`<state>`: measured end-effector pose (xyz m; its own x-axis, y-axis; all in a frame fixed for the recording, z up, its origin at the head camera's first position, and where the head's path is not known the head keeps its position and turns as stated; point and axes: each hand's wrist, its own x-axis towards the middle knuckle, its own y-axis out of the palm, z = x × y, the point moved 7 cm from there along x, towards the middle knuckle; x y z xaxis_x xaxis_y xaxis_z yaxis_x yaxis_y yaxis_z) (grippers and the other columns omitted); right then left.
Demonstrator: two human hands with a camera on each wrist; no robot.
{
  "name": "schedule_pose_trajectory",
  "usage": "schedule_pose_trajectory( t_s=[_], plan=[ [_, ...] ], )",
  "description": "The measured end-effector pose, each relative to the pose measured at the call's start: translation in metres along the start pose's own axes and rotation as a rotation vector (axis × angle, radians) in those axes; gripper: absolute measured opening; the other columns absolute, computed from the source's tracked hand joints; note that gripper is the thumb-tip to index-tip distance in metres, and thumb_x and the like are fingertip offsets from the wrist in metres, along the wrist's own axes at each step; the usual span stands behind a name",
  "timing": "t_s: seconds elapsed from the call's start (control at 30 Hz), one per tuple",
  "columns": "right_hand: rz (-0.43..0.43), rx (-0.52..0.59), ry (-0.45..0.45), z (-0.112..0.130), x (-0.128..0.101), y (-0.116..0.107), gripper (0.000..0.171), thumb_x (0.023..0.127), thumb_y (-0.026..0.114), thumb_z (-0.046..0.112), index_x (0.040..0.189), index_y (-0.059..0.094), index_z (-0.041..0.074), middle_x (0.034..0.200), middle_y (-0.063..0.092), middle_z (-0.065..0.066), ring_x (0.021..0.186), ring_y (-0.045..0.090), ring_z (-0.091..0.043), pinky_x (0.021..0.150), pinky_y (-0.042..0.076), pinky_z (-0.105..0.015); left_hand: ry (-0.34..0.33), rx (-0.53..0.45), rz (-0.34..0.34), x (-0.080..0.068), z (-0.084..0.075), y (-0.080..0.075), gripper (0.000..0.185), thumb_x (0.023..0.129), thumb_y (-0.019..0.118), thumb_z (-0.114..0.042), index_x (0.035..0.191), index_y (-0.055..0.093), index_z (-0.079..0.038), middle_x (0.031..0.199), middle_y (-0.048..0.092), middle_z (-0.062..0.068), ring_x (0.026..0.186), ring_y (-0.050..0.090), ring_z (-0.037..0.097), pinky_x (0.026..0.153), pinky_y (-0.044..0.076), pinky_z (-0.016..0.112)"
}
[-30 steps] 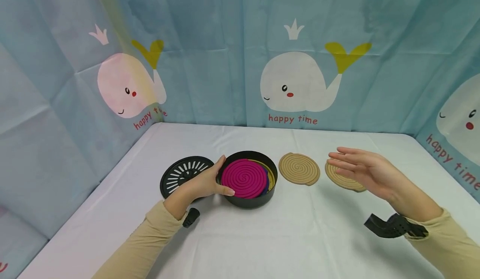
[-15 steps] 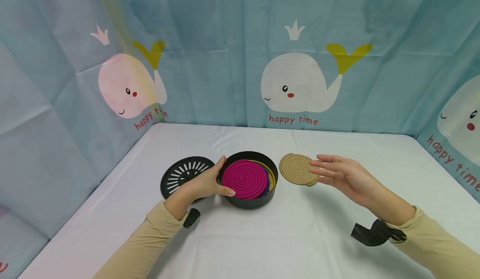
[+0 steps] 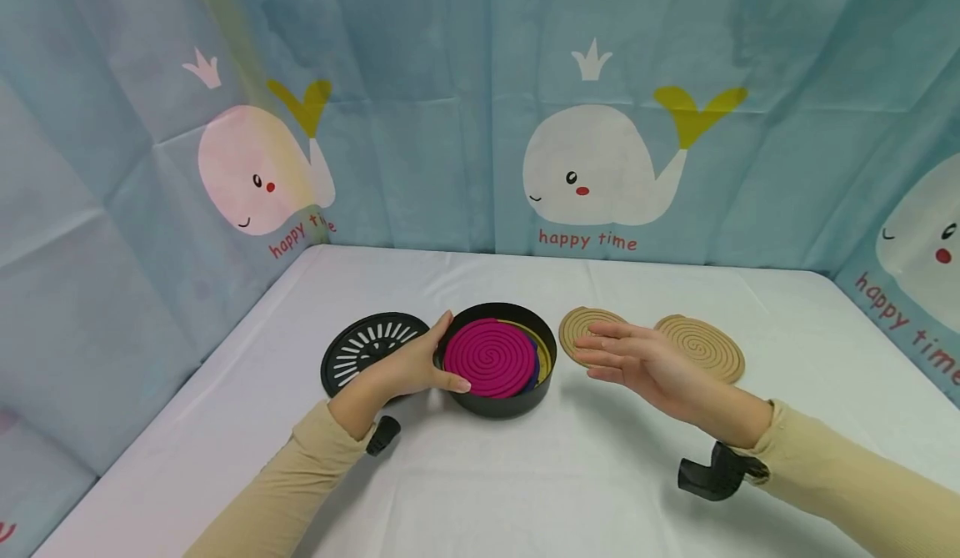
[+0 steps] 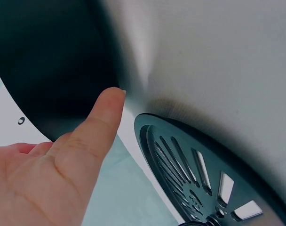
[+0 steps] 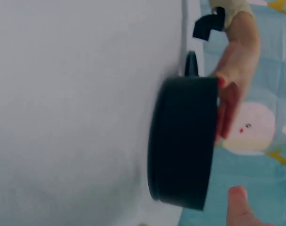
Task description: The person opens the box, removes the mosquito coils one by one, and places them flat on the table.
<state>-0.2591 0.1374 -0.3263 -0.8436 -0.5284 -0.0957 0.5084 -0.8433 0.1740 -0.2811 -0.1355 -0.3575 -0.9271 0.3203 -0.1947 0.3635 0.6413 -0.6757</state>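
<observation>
L. hand [image 3: 408, 368] grip: thumb and fingers curled round near-left rim of round black metal tin [image 3: 497, 404] on white-covered desk [image 3: 480, 475]. Magenta spiral coil disc [image 3: 489, 357] lies uppermost in tin, just right of that grip; yellow and blue edges show beneath it. Black slotted round lid [image 3: 358, 348] flat on desk, just left of grip, partly under the wrist. R. hand [image 3: 651, 364] grip spread, fingers straight, holding nothing, over tan spiral coil disc [image 3: 581, 325]; second tan spiral coil disc [image 3: 703, 346] just right of it. Backdrop [image 3: 420, 124] whale print reads "happy time".
</observation>
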Motion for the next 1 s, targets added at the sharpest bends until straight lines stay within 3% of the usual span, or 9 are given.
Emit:
schedule_pose_trajectory(
  t_s=[0.23,0.37,0.47,0.6,0.83,1.0],
  plan=[
    [0.021,-0.014,0.014,-0.004,0.017,0.014,0.061,0.102,0.041,0.011,0.148,0.011,-0.015,0.144,0.040,-0.027,0.118,0.058,-0.021,0.097,0.047,-0.030,0.002,-0.021,0.001,0.000,0.001,0.001,0.115,0.079,0.083,-0.029,0.157,0.002,-0.006,0.160,0.014,0.017,0.145,0.017,0.035,0.114,0.020,0.052],
    [0.028,-0.008,0.038,-0.005,0.029,0.020,0.057,0.102,0.037,0.008,0.148,0.012,-0.016,0.149,0.025,-0.034,0.130,0.047,-0.032,0.099,0.045,-0.030,0.006,-0.030,0.003,-0.001,0.001,0.002,0.115,0.079,0.083,-0.028,0.156,0.002,-0.005,0.160,0.013,0.017,0.145,0.017,0.035,0.114,0.020,0.052],
    [0.036,0.033,0.064,-0.004,0.037,0.026,0.057,0.101,0.033,0.004,0.148,0.007,-0.016,0.153,0.015,-0.034,0.139,0.029,-0.041,0.107,0.037,-0.037,0.004,-0.024,-0.001,-0.001,0.000,0.001,0.115,0.079,0.083,-0.028,0.157,0.002,-0.006,0.160,0.014,0.017,0.145,0.017,0.035,0.114,0.020,0.052],
    [0.065,0.090,0.113,-0.005,0.047,0.033,0.060,0.100,0.030,0.002,0.149,-0.002,-0.015,0.156,0.002,-0.032,0.144,0.011,-0.043,0.115,0.018,-0.047,-0.002,-0.013,-0.001,0.000,0.000,0.000,0.115,0.078,0.083,-0.030,0.157,0.002,-0.007,0.160,0.014,0.017,0.145,0.018,0.035,0.113,0.021,0.052],
    [0.082,0.093,0.163,-0.009,0.060,0.042,0.063,0.100,0.028,0.001,0.148,-0.010,-0.012,0.157,-0.010,-0.029,0.145,-0.002,-0.042,0.116,0.009,-0.050,0.002,-0.013,0.001,0.000,-0.001,-0.001,0.116,0.078,0.083,-0.030,0.157,0.001,-0.006,0.160,0.013,0.016,0.145,0.018,0.035,0.113,0.021,0.053],
    [0.061,0.076,0.184,-0.013,0.066,0.045,0.064,0.098,0.028,0.000,0.148,-0.009,-0.013,0.156,-0.011,-0.030,0.145,-0.003,-0.042,0.116,0.008,-0.050,-0.006,-0.010,0.005,0.000,0.000,0.000,0.115,0.078,0.083,-0.030,0.157,0.001,-0.007,0.160,0.013,0.016,0.145,0.017,0.034,0.114,0.021,0.052]
  ],
)
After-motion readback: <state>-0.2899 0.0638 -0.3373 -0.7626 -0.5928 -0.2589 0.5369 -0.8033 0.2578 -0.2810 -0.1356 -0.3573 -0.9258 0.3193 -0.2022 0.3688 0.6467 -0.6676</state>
